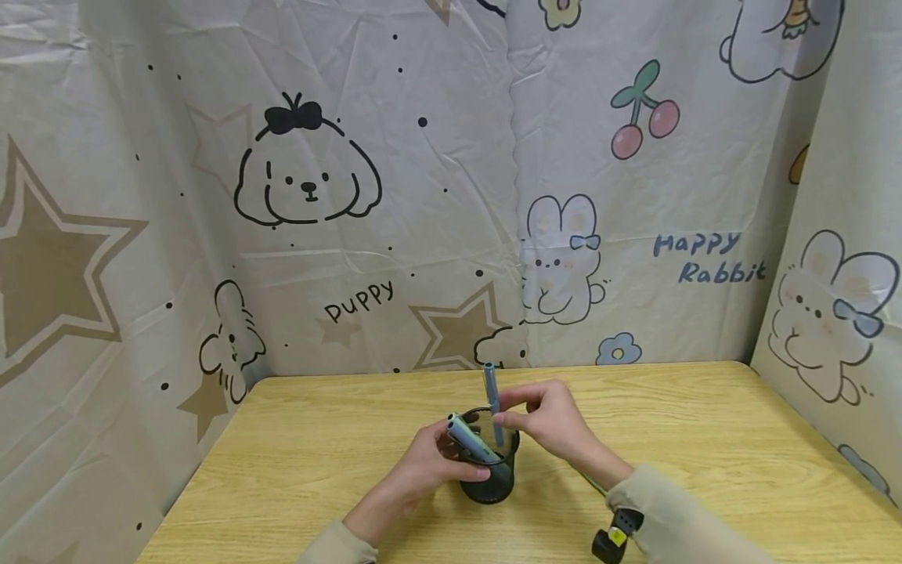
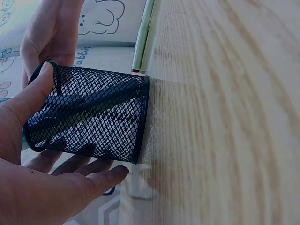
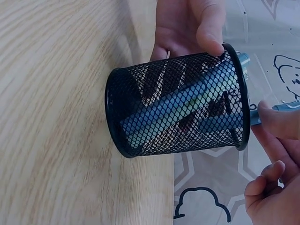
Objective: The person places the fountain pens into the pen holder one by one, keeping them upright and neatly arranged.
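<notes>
Head view: pens [image 1: 470, 439] are already held in the mesh cup [image 1: 488, 487], gripped by the left hand [image 1: 428, 464]; a blue pen [image 1: 490, 384] is pinched partway in by the right hand [image 1: 553, 419]; a green pen [image 2: 143, 40] is left outside.

I've got creased pale sheeting [image 1: 458, 227] behind and on both sides, printed with a puppy [image 1: 308, 186], cherries [image 1: 664, 119], rabbits [image 1: 561, 274], brown stars [image 1: 45, 270]. Yellowish wood-grain table [image 1: 317, 439] below, back corners rounded.
</notes>
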Demonstrator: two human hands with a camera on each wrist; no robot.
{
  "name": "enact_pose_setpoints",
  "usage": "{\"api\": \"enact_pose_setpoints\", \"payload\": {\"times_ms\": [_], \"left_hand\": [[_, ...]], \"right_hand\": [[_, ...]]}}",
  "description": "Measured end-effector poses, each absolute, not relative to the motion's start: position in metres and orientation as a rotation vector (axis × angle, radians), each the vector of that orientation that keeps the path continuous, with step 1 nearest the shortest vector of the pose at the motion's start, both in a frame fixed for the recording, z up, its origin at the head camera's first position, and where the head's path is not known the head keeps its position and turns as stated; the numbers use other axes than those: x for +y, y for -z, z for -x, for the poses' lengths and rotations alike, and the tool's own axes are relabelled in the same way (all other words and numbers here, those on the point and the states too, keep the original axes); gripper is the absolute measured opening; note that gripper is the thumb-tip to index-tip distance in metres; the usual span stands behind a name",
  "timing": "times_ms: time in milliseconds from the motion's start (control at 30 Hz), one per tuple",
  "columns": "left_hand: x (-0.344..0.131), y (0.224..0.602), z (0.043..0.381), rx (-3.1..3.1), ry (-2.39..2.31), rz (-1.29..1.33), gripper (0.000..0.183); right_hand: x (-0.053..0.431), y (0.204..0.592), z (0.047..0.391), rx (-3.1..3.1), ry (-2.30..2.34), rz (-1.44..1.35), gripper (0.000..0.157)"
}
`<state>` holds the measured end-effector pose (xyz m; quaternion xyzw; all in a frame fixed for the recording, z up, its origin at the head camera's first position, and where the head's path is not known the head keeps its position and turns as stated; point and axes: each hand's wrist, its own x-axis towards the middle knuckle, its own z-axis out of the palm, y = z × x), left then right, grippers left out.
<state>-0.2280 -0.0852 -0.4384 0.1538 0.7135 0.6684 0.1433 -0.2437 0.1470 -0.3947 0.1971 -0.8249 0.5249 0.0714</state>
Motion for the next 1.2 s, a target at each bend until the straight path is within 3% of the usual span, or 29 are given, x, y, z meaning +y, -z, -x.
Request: {"api": "enact_pose_setpoints", "payload": {"times_ms": [467, 800, 1200], "left_hand": [[-0.085, 0.438, 0.228, 2.065, -1.917, -0.435, 0.080], [-0.086, 0.438, 0.228, 2.053, -1.918, -0.442, 0.063], [-0.085, 0.439, 0.228, 2.048, -1.945, -0.464, 0.079]], "right_hand": [[0.138, 0.401, 0.242, -2.539, -1.451, -0.555, 0.017], [0.134, 0.404, 0.239, -2.562, -1.337, -0.559, 0.018], [0.171, 0.381, 0.227, -2.529, -1.286, -0.496, 0.012]]}}
